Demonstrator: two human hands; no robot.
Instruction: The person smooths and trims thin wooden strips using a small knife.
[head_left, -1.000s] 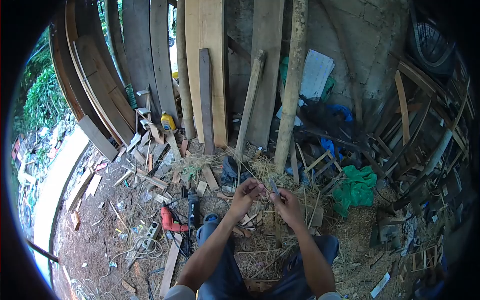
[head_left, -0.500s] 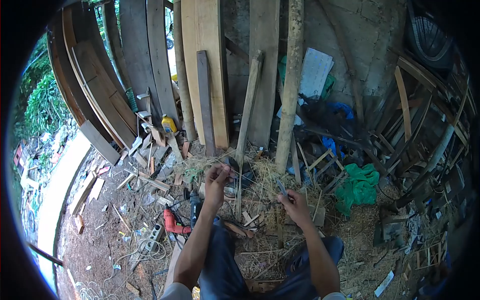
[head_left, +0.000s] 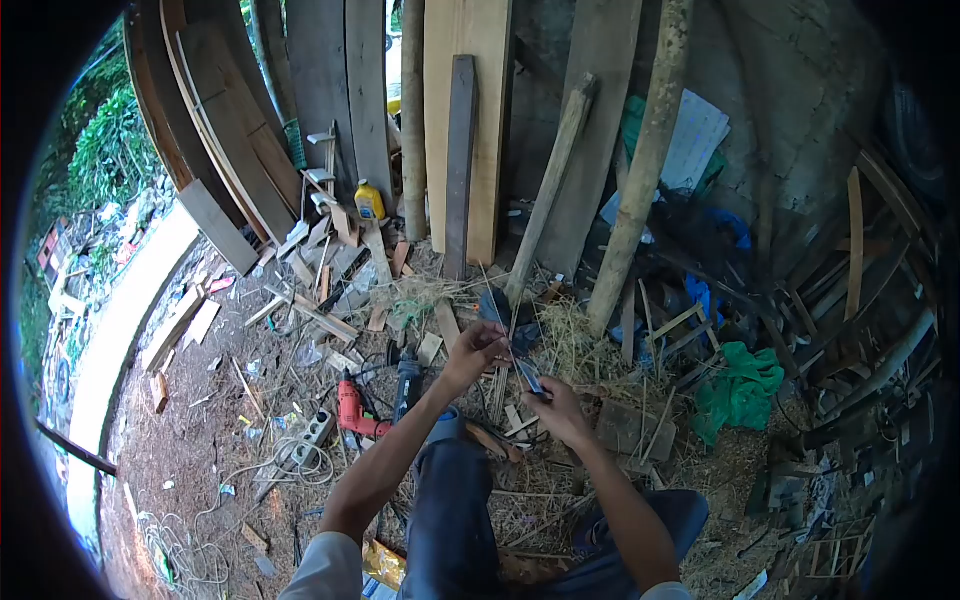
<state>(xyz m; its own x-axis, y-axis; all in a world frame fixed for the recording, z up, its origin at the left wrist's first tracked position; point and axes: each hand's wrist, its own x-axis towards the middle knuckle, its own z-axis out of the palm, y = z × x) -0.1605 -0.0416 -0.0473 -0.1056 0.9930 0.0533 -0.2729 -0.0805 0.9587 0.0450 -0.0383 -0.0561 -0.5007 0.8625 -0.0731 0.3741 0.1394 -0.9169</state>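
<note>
Thin strip point(head_left: 494, 300) pinched in left hand point(head_left: 478, 352), blade point(head_left: 528, 377) gripped in right hand point(head_left: 556, 408), straw-littered ground point(head_left: 215, 410) below, upright planks point(head_left: 492, 130) beyond

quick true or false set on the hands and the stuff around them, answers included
1. The right hand holds a slim grey tool. True.
2. The left hand is gloved. False: it is bare.
3. The red drill lies beside the green plastic. False: the drill is left of the hands, the plastic right of them.
4. A dark narrow board stands in front of a wider pale plank. True.
5. The power strip hangs on the wall. False: the strip lies on the ground.
</note>
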